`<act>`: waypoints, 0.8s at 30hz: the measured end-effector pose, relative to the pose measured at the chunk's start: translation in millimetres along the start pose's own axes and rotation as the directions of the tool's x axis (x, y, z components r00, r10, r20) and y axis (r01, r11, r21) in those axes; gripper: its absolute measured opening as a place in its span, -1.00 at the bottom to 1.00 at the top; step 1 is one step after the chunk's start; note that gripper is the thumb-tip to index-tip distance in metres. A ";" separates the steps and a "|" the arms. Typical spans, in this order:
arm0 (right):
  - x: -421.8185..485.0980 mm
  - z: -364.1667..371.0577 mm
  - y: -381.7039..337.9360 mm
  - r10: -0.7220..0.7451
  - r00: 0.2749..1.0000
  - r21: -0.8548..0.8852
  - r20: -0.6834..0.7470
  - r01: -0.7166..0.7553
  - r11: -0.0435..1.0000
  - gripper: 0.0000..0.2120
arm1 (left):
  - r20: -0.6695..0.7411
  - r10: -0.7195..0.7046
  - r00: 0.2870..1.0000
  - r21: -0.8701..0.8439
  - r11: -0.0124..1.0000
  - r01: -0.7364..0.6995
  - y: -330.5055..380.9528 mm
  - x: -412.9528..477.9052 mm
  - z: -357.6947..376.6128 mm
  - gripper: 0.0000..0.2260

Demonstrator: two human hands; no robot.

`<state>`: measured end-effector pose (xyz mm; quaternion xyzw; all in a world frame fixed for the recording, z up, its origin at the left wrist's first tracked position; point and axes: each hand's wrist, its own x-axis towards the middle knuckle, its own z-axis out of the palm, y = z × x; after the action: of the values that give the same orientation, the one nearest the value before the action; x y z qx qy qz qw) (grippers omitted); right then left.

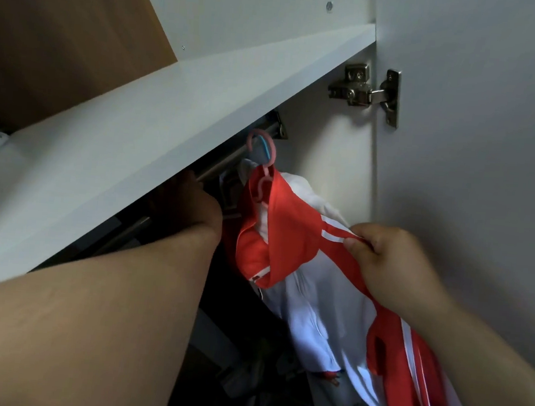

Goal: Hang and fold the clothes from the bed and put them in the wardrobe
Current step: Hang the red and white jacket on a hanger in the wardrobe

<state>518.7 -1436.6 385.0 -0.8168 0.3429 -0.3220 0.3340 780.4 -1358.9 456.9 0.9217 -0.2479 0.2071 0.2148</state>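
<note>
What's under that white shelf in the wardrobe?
Under the white shelf runs a metal rail. A pink hanger hooks over it, carrying a red and white jacket. The left hand reaches in there. Dark clothes lie below; the shelf hides the rail's left part.

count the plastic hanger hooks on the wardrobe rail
2: a pink plastic hanger hook over the metal rail, and a blue plastic hanger hook right beside it. Others may hide behind the shelf.

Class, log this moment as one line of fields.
stage: hanging jacket | hanger: on rail | left hand: under shelf, grip unclear | right hand: pinches jacket sleeve
</note>
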 end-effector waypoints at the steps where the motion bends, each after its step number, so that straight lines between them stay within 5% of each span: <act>1: 6.2 2.4 0.7 -0.024 1.000 -0.009 -0.012 0.024 1.000 -0.83 | -0.014 0.027 1.000 0.044 0.999 -0.026 -2.5 0.2 1.0 -0.69; 9: 50.1 31.7 -2.9 -0.110 0.994 -0.119 -0.023 0.106 0.987 -0.76 | 0.016 -0.009 1.000 -0.019 1.000 0.009 -1.3 3.1 3.7 -0.63; 14: 62.4 44.9 -7.4 -0.094 0.995 -0.100 -0.036 0.090 0.991 -0.34 | 0.071 -0.064 0.995 -0.212 0.974 0.078 -6.2 13.8 14.9 -0.56; 19: 66.0 57.8 -5.9 -0.045 0.998 -0.238 0.051 0.056 0.970 -0.68 | 0.040 -0.048 0.998 -0.137 0.989 0.053 -8.2 15.5 15.8 -0.54; 24: 60.9 66.4 -4.4 -0.066 0.998 -0.242 0.021 0.069 0.968 -0.71 | 0.043 -0.042 0.998 -0.096 0.994 0.046 -8.1 15.4 12.8 -0.64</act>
<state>604.3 -1459.8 368.7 -0.8648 0.3495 -0.2835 0.2228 800.5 -1364.6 451.5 0.9195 -0.2415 0.1711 0.2586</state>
